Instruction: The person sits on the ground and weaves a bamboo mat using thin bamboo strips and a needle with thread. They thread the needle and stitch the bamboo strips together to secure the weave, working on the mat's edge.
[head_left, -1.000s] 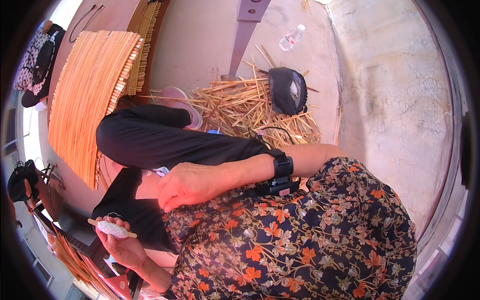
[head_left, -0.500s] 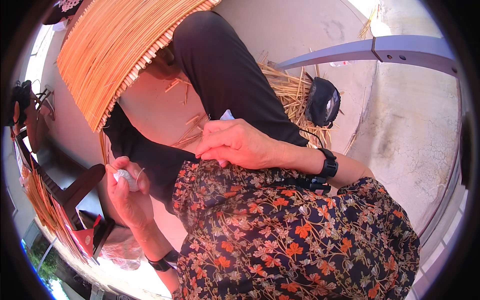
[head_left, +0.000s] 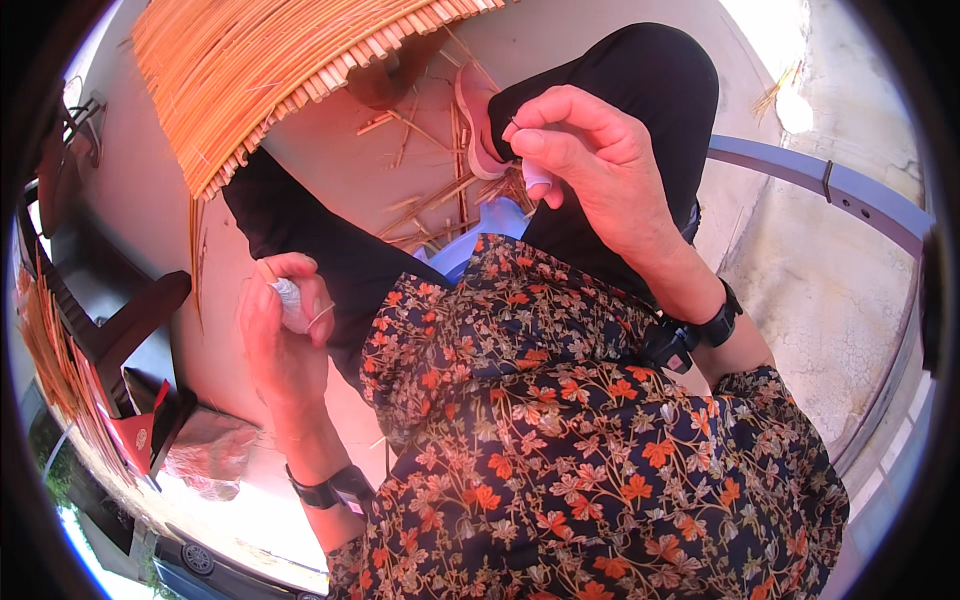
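Observation:
My left hand (head_left: 275, 345) is at the left beside my thigh, its fingers curled round a small white wad (head_left: 291, 303) that looks like wound thread or cloth. A thin pale loop sticks out by its fingertips. Higher up, in front of my bent right knee, is my right hand (head_left: 610, 175). Its thumb and forefinger are pinched together at a tiny dark thing, too small to name. Pale wrapping or cloth (head_left: 537, 175) shows under that hand, by the lower fingers. The hands are well apart.
A mat of straw-coloured stalks (head_left: 290, 70) slopes across the top left. Loose stalks (head_left: 430, 215) lie on the floor by a pink shoe (head_left: 475, 110) and something blue (head_left: 480, 235). Dark wooden chair arm (head_left: 150, 315) at left; grey metal bar (head_left: 780, 160) at right.
My right hand has moved up and right, away from the left hand. My right knee has swung right, bringing the pink shoe and more of the blue thing into view.

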